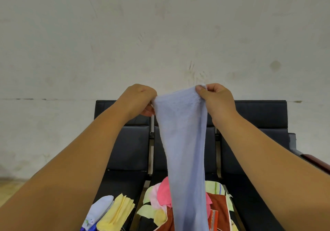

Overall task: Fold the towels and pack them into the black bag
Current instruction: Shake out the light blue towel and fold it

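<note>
A long pale blue towel (185, 141) hangs straight down from both my raised hands. My left hand (141, 100) grips its top left corner and my right hand (216, 96) pinches its top right corner, the two hands close together. Below the hanging towel lies a loose pile of towels (160, 200) in pink, pale yellow, green and rust red on the middle seat. Two folded towels, a pale blue one (100, 211) and a yellow one (116, 213), lie side by side on the left seat. No black bag is in view.
A row of black padded chairs (130, 148) stands against a pale scuffed wall (160, 34). A dark red object (316, 161) pokes in at the right edge beside the right seat.
</note>
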`<action>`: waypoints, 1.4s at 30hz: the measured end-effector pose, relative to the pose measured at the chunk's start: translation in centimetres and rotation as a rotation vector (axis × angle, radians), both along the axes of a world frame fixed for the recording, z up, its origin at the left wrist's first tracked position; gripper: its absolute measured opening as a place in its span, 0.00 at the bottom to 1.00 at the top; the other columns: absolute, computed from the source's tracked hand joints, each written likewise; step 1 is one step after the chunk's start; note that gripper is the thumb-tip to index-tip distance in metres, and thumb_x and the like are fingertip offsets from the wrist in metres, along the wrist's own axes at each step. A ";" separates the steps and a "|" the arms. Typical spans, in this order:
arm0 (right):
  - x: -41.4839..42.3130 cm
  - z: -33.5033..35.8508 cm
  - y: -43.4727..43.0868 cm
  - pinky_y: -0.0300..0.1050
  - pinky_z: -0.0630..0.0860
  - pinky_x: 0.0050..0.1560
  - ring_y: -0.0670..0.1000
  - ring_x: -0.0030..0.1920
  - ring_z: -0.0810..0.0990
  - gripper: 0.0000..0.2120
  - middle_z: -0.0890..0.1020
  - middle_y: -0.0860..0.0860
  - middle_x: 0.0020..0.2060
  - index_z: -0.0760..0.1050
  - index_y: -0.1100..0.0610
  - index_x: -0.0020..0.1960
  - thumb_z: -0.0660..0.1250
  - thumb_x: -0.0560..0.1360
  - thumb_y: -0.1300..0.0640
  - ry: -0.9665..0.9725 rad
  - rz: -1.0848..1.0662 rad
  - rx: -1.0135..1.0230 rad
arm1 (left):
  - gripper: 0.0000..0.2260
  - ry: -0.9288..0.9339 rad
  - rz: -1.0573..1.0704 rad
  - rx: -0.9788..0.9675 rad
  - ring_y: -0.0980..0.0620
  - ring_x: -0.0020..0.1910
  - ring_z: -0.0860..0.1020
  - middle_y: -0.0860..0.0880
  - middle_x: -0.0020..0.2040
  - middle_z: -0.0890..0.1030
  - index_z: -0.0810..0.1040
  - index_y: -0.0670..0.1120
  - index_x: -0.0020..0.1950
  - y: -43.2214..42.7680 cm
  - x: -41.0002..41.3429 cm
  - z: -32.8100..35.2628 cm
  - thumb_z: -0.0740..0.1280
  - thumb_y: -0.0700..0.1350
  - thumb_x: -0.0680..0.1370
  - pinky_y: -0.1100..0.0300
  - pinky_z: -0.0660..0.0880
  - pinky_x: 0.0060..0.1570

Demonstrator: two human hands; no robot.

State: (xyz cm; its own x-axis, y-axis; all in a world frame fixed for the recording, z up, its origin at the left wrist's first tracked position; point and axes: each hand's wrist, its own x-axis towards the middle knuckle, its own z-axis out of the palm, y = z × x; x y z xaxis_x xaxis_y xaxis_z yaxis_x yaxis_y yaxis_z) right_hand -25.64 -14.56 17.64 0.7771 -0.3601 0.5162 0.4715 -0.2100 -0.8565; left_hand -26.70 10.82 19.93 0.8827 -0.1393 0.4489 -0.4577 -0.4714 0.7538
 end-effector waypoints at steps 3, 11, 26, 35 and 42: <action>-0.3 -0.1 -0.4 0.41 0.77 0.50 0.46 0.50 0.82 0.12 0.85 0.46 0.49 0.82 0.51 0.56 0.75 0.79 0.44 0.004 -0.020 -0.090 | 0.11 -0.072 -0.041 -0.032 0.53 0.41 0.84 0.46 0.41 0.82 0.79 0.40 0.44 0.4 0.4 -0.1 0.70 0.47 0.82 0.51 0.87 0.49; -0.8 -0.5 -1.3 0.43 0.74 0.44 0.46 0.40 0.73 0.16 0.77 0.46 0.42 0.76 0.55 0.52 0.73 0.79 0.43 -0.055 -0.032 -0.316 | 0.07 -0.189 0.050 -0.114 0.53 0.44 0.81 0.44 0.50 0.85 0.80 0.46 0.51 -0.3 1.1 -0.2 0.74 0.48 0.79 0.46 0.84 0.52; -2.0 1.0 -1.4 0.57 0.86 0.56 0.58 0.57 0.87 0.14 0.85 0.59 0.62 0.76 0.61 0.67 0.67 0.86 0.53 0.131 0.429 0.050 | 0.07 -0.011 -0.103 -0.416 0.44 0.58 0.86 0.43 0.59 0.86 0.83 0.43 0.61 -1.2 1.9 0.0 0.70 0.44 0.85 0.44 0.84 0.59; -3.2 1.0 -1.9 0.51 0.86 0.48 0.57 0.50 0.89 0.16 0.88 0.58 0.53 0.83 0.63 0.64 0.68 0.85 0.52 0.272 0.739 0.459 | 0.10 0.170 -0.170 -0.555 0.53 0.37 0.86 0.51 0.40 0.87 0.82 0.43 0.52 -3.3 1.1 0.0 0.66 0.47 0.87 0.59 0.79 0.35; -3.3 -5.6 -0.7 0.57 0.72 0.75 0.61 0.71 0.79 0.44 0.79 0.60 0.73 0.78 0.62 0.74 0.58 0.80 0.25 0.512 1.016 0.580 | 0.17 0.405 -0.316 -0.951 0.44 0.59 0.83 0.41 0.59 0.84 0.76 0.33 0.72 -4.6 3.8 -2.1 0.63 0.39 0.85 0.51 0.76 0.70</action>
State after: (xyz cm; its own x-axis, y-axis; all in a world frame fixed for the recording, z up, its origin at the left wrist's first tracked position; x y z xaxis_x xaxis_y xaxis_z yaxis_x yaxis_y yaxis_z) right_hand -28.97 -15.24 12.00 0.8971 0.4395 0.0449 -0.2099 0.5134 -0.8321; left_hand -22.92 6.25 17.79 0.9751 -0.1354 0.1758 -0.0902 0.4823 0.8714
